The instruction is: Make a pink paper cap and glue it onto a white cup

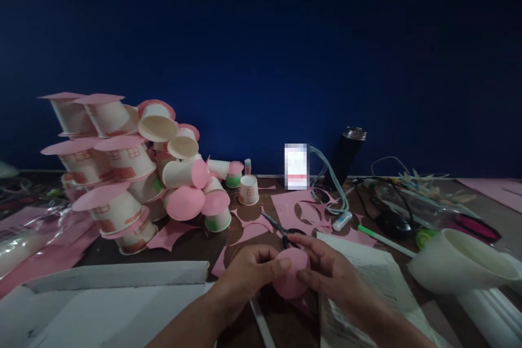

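A round piece of pink paper (292,285) is held up low in the middle of the view. My left hand (256,274) pinches its left side, thumb on the near face. On the right edge lies the thumb of my right hand (326,266), its fingers curled behind the paper. Just beyond my fingertips are dark-handled scissors (274,222), blades pointing away to the left; my right forefinger overlaps their handle, and I cannot tell whether it touches. Pink paper offcuts (255,227) with curved cuts lie around them.
Paper cups with pink round tops (126,157) are stacked at the left. One cup (248,190) stands apart. A black flask (346,155), a glue tube (342,221) and a cable (332,174) are at the back right. Nearer are a tilted white cup (440,263), printed pages (375,272) and a box (122,304).
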A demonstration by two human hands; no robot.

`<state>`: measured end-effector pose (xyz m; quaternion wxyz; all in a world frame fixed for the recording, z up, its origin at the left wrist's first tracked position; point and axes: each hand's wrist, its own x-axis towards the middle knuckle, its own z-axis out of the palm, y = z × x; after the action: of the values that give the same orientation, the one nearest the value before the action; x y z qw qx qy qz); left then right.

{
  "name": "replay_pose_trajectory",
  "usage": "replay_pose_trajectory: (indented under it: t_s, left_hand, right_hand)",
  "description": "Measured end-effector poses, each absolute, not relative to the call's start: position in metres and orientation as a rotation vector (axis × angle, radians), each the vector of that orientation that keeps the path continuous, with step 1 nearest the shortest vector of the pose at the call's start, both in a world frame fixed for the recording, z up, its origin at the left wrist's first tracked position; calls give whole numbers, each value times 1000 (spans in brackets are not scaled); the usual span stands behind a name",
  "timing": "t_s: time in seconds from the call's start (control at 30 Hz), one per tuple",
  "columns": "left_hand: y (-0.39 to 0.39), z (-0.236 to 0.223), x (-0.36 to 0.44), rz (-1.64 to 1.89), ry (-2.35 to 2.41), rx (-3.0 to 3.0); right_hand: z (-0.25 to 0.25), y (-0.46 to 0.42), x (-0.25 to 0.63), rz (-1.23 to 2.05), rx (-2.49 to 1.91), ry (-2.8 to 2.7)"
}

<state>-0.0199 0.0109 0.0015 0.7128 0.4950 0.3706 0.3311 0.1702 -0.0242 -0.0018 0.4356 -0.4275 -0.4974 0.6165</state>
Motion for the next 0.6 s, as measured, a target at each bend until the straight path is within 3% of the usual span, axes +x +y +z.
replay_pose_trajectory:
  t_s: [0.6]
  left_hand:
    - [11,-1,-23,735,870,1077]
  right_hand:
    - [-4,-24,174,1570,-1052,-1149]
